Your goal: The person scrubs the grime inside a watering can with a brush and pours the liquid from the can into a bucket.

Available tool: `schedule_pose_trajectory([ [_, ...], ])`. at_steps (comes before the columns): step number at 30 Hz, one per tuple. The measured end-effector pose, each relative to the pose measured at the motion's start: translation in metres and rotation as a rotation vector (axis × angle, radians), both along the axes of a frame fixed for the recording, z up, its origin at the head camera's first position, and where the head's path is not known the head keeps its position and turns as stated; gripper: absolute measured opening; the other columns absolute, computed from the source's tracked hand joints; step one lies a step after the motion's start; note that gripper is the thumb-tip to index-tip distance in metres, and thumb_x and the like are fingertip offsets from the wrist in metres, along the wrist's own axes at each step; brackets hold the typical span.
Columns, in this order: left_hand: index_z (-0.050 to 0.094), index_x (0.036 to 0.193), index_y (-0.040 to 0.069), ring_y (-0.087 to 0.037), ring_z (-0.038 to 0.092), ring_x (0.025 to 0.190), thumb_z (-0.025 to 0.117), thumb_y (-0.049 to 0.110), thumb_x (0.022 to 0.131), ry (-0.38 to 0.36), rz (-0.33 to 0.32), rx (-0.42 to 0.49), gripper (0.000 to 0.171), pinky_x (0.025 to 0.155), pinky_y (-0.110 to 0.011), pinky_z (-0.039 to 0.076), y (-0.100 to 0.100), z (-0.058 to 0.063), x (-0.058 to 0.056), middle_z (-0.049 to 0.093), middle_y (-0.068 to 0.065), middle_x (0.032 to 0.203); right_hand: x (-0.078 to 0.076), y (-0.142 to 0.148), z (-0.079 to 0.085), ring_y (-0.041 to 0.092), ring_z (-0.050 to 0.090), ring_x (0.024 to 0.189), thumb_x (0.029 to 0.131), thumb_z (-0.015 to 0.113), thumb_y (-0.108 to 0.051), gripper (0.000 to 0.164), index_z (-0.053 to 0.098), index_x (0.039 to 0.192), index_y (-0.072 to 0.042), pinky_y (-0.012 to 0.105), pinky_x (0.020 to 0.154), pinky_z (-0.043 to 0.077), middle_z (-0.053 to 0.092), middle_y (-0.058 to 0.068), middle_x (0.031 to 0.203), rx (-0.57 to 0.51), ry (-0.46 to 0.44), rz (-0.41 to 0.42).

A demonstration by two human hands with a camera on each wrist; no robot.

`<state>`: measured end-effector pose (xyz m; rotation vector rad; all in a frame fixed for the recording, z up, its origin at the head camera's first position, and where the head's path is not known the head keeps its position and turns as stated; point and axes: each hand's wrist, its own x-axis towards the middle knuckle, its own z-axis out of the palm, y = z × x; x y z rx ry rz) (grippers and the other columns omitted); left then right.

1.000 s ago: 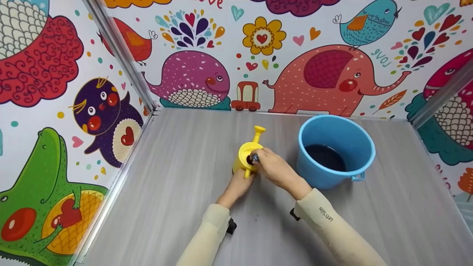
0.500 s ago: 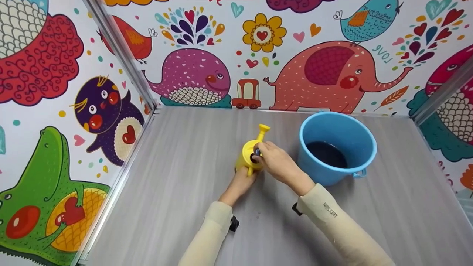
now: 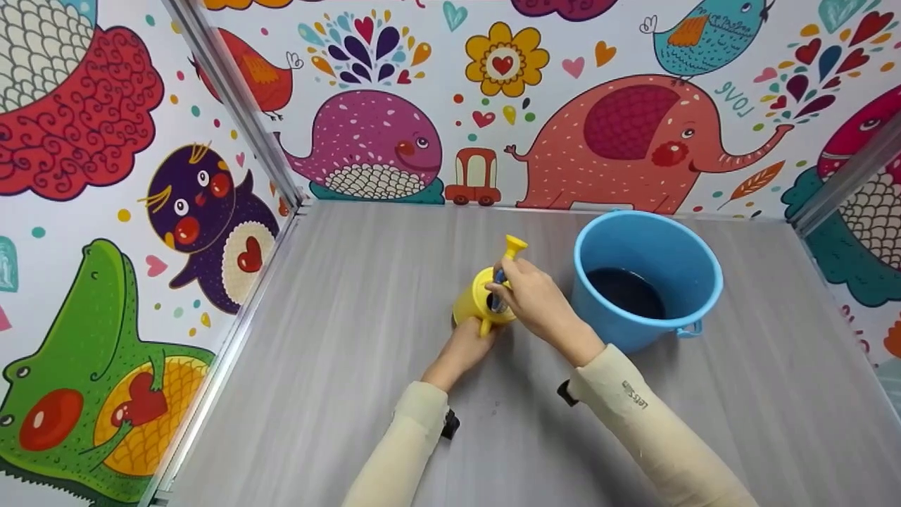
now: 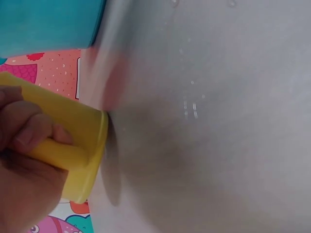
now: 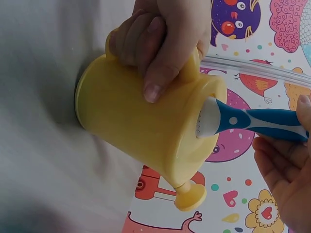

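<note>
A yellow watering can (image 3: 467, 304) stands on the grey table, its spout pointing away from me. My left hand (image 3: 466, 348) grips the can's handle, fingers curled round it in the left wrist view. My right hand (image 3: 540, 301) holds a blue-and-white brush (image 5: 265, 124) by the end of its handle. The brush's white head sits in the can's top opening in the right wrist view, and its bristles are mostly hidden inside. Whether the can's base lies fully flat on the table, I cannot tell.
To the right of the can stands a blue bucket (image 3: 644, 239) with dark liquid (image 3: 626, 292) in its bottom. Small water drops (image 4: 190, 108) dot the table. Walls with cartoon animals enclose the back and sides, joined by metal strips (image 3: 232, 105).
The right hand has shifted a little away from me and to the right, and more of the brush shows above the opening. The can has moved slightly right, still held by the left hand.
</note>
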<state>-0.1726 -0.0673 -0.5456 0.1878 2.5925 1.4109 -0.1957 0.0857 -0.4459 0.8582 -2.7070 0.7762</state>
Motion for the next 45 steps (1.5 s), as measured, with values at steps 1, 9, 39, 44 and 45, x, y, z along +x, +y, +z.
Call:
schedule_pose_trajectory([
  [1, 0.038, 0.061, 0.021, -0.006, 0.032, 0.046, 0.054, 0.022, 0.100, -0.001, 0.000, -0.001, 0.042, 0.046, -0.022, 0.028, 0.000, 0.000, 0.000, 0.033, 0.010, 0.052, 0.000, 0.000, 0.000, 0.023, 0.056, 0.080, 0.099, 0.057, -0.034, 0.036, 0.054, 0.115, -0.002, 0.039, 0.076, 0.054, 0.060, 0.012, 0.092, -0.002, 0.002, -0.002],
  [9, 0.040, 0.064, 0.020, -0.007, 0.033, 0.049, 0.054, 0.019, 0.100, -0.014, 0.000, -0.011, 0.038, 0.048, -0.023, 0.029, -0.001, 0.005, 0.000, 0.035, 0.009, 0.055, 0.002, 0.001, -0.003, 0.023, 0.055, 0.078, 0.099, 0.059, -0.031, 0.031, 0.054, 0.113, -0.003, 0.038, 0.074, 0.053, 0.059, 0.012, 0.090, -0.056, 0.021, -0.015],
  [39, 0.043, 0.067, 0.021, -0.007, 0.034, 0.049, 0.054, 0.022, 0.099, -0.038, 0.018, -0.010, 0.034, 0.049, -0.023, 0.031, -0.003, -0.001, 0.002, 0.037, 0.009, 0.056, 0.000, 0.007, -0.012, 0.019, 0.061, 0.075, 0.097, 0.064, -0.033, 0.025, 0.064, 0.099, -0.008, 0.034, 0.069, 0.052, 0.064, 0.007, 0.081, -0.205, -0.075, -0.121],
  [44, 0.043, 0.067, 0.021, -0.007, 0.034, 0.050, 0.054, 0.022, 0.099, -0.049, 0.023, 0.015, 0.034, 0.049, -0.023, 0.031, -0.001, -0.002, 0.002, 0.037, 0.010, 0.057, 0.004, 0.007, -0.005, 0.020, 0.057, 0.070, 0.096, 0.065, -0.031, 0.024, 0.064, 0.098, -0.007, 0.032, 0.066, 0.048, 0.060, 0.007, 0.076, -0.225, -0.034, -0.146],
  [45, 0.042, 0.066, 0.021, -0.007, 0.034, 0.049, 0.054, 0.022, 0.099, -0.050, 0.025, 0.016, 0.035, 0.049, -0.024, 0.031, -0.001, -0.002, 0.001, 0.037, 0.010, 0.056, 0.004, 0.007, -0.002, 0.021, 0.058, 0.071, 0.096, 0.065, -0.031, 0.024, 0.064, 0.098, -0.007, 0.033, 0.066, 0.049, 0.061, 0.008, 0.076, -0.222, -0.029, -0.147],
])
